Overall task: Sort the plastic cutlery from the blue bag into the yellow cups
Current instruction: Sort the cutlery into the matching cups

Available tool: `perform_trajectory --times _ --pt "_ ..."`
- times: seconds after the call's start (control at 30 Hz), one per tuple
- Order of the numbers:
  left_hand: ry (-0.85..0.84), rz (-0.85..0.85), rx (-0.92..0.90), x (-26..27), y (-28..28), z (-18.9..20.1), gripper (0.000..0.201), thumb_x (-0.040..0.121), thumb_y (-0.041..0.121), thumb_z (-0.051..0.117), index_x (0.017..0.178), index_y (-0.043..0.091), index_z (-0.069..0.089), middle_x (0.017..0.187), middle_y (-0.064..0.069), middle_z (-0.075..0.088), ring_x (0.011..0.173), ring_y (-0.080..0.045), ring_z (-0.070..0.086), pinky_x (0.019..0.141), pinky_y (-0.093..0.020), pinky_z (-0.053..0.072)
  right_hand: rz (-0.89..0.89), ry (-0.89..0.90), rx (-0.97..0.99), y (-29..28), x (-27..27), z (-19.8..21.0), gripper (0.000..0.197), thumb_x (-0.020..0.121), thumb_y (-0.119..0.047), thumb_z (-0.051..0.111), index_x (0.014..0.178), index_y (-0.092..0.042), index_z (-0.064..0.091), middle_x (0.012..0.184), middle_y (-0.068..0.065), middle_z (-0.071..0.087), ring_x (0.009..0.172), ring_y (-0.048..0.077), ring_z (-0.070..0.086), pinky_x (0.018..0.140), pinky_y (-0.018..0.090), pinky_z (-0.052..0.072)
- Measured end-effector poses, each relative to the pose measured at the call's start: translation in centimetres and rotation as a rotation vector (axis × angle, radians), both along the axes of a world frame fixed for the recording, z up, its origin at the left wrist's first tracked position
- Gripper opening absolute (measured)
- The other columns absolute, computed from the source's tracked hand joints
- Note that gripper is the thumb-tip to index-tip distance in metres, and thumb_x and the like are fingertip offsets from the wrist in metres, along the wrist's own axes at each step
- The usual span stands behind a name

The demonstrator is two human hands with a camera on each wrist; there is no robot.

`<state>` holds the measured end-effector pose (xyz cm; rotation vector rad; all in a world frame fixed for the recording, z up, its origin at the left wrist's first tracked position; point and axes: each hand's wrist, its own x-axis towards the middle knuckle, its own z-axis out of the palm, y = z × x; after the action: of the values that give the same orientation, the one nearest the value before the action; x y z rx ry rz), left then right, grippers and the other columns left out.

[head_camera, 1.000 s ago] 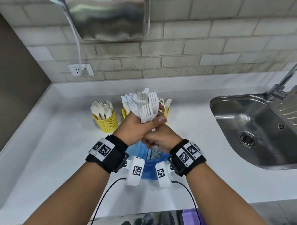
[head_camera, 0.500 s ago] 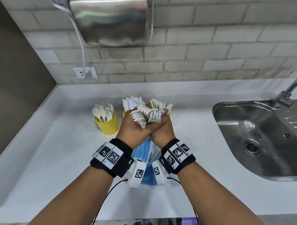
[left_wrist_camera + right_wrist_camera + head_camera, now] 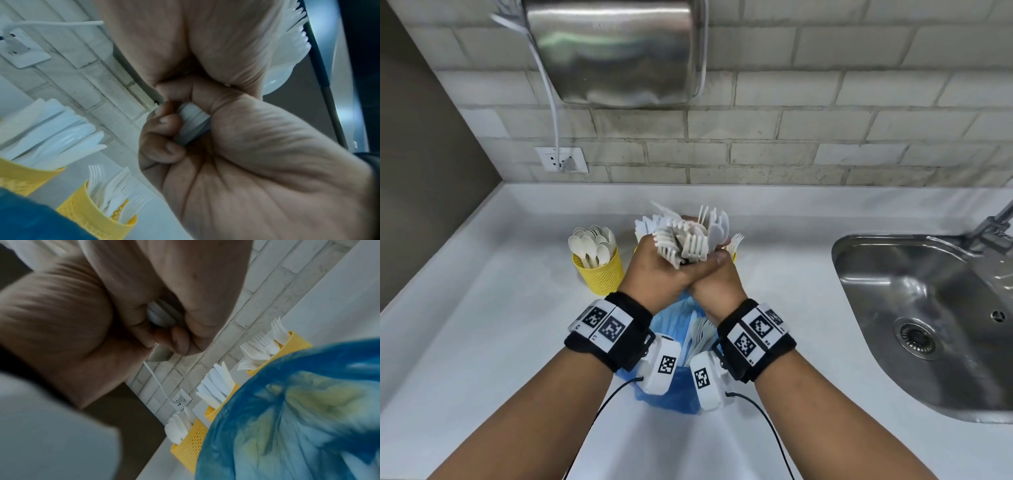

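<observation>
Cutlery, one mixed bundle [image 3: 688,240]: white plastic forks and at least one spoon, heads fanned above your fingers, handles buried in your grip

Left hand [image 3: 654,270]: fingers curled tight round the handles; the left wrist view shows the handle ends [image 3: 191,123] poking out under your fingertips

Right hand [image 3: 717,277]: pressed against the left, fingers wrapped round the same bundle, thumb lying across the front

Blue bag [image 3: 674,390]: directly below your wrists, mouth open, more white pieces showing inside, so sorting is judged unfinished

Yellow cups: spoon cup [image 3: 599,270] just left of your fingers; knife cup [image 3: 216,407] and fork cup [image 3: 292,344] beyond them, largely hidden behind your hands from the head camera

Risks, as judged:
- Bundle is mixed; if you drop it whole into one cup, forks and spoons end up together
- Smooth handles held in a bunch; ease one hand and pieces may slide out, back into the bag or onto the counter
- Cups are light mesh, already full and top-heavy; a knuckle or fork head knocking a rim could tip one

Surface: white counter [image 3: 482,342], steel sink [image 3: 928,308] well off to the right of your fingers

Room: pale brick-tile wall, socket [image 3: 561,159] with a cable plugged in, steel hand dryer [image 3: 616,51] mounted above
</observation>
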<state>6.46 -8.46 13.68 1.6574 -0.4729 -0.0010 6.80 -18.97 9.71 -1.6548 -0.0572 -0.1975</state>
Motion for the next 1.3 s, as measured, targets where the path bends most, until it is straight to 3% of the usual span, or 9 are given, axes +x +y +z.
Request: perform_trajectory --times 0.07,0.17,0.23,0.33,0.43,0.57,0.8,1.0,1.3 --pt "0.054 0.038 -0.039 -0.1 0.0 0.1 0.024 0.086 0.007 0.082 0.109 0.005 0.076 0.106 -0.006 0.08 0.103 -0.029 0.076 0.093 -0.06 0.057 0.012 0.079 0.012 0.4 -0.1 0.1 0.019 0.082 -0.018 0.061 0.087 -0.033 0.071 0.073 -0.003 0.07 0.069 0.022 0.068 0.061 0.038 0.055" --pt "0.093 0.023 0.019 0.5 0.9 0.5 0.016 0.089 0.014 0.08 0.105 0.01 0.078 0.101 -0.006 0.08 0.092 -0.044 0.075 0.077 -0.071 0.057 0.154 0.198 0.089 -0.3 -1.1 0.3 0.02 0.085 0.002 0.062 0.096 -0.012 0.07 0.065 0.008 0.066 0.055 0.021 0.061 0.048 0.03 0.049" --pt "0.143 -0.022 -0.005 1.0 1.6 0.6 0.02 0.091 0.009 0.075 0.11 0.005 0.075 0.104 -0.013 0.079 0.098 -0.038 0.076 0.089 -0.06 0.059 0.329 0.255 0.024 -1.3 -1.4 0.0 0.019 0.086 -0.003 0.07 0.105 -0.006 0.068 0.083 0.017 0.071 0.069 0.021 0.068 0.061 0.032 0.059" --pt "0.243 -0.048 -0.09 1.2 2.7 0.7 0.025 0.091 0.001 0.069 0.116 -0.005 0.068 0.107 -0.023 0.077 0.103 -0.04 0.074 0.093 -0.048 0.06 0.505 0.322 -0.104 -3.4 -1.1 -0.6 0.033 0.082 -0.017 0.071 0.115 -0.019 0.066 0.105 0.006 0.073 0.093 0.018 0.071 0.079 0.036 0.06" --pt "0.281 -0.089 -0.112 1.2 3.9 0.3 0.029 0.089 0.006 0.069 0.117 -0.005 0.067 0.11 -0.026 0.075 0.104 -0.042 0.073 0.095 -0.051 0.059 0.385 0.279 0.005 -4.8 -0.1 0.1 0.046 0.081 -0.012 0.064 0.126 -0.021 0.063 0.11 0.0 0.073 0.098 0.019 0.072 0.079 0.032 0.057" --pt "0.306 -0.106 -0.101 1.0 5.0 -0.2 0.025 0.093 -0.001 0.064 0.116 -0.011 0.063 0.108 -0.032 0.072 0.095 -0.033 0.076 0.085 -0.038 0.061 0.131 0.085 0.228 -4.7 1.0 2.4 0.033 0.076 -0.013 0.065 0.108 -0.013 0.072 0.099 0.008 0.071 0.082 0.025 0.068 0.075 0.035 0.056" --pt "0.32 -0.116 -0.087 0.8 6.8 -1.0 0.027 0.094 -0.006 0.065 0.12 -0.01 0.061 0.11 -0.034 0.07 0.104 -0.05 0.07 0.096 -0.053 0.058 0.075 -0.11 0.116 -1.3 1.2 3.8 0.007 0.087 -0.011 0.077 0.091 -0.009 0.072 0.078 0.004 0.069 0.068 0.029 0.066 0.074 0.054 0.06" --pt "0.334 -0.122 -0.163 0.1 8.5 -1.1 0.034 0.092 -0.001 0.067 0.125 0.001 0.062 0.113 -0.024 0.071 0.105 -0.046 0.071 0.093 -0.057 0.057 0.113 -0.096 0.155 1.5 0.7 4.0 0.012 0.088 -0.004 0.076 0.092 -0.008 0.065 0.074 0.003 0.065 0.058 0.027 0.063 0.06 0.04 0.056" --pt "0.344 -0.117 -0.196 -0.4 11.0 -1.0 0.032 0.093 -0.001 0.065 0.125 0.004 0.062 0.104 -0.021 0.075 0.09 -0.031 0.077 0.077 -0.036 0.062 0.153 -0.024 0.2 3.9 0.8 3.6 0.011 0.089 0.003 0.072 0.095 -0.003 0.066 0.076 0.001 0.065 0.065 0.022 0.061 0.068 0.041 0.057"
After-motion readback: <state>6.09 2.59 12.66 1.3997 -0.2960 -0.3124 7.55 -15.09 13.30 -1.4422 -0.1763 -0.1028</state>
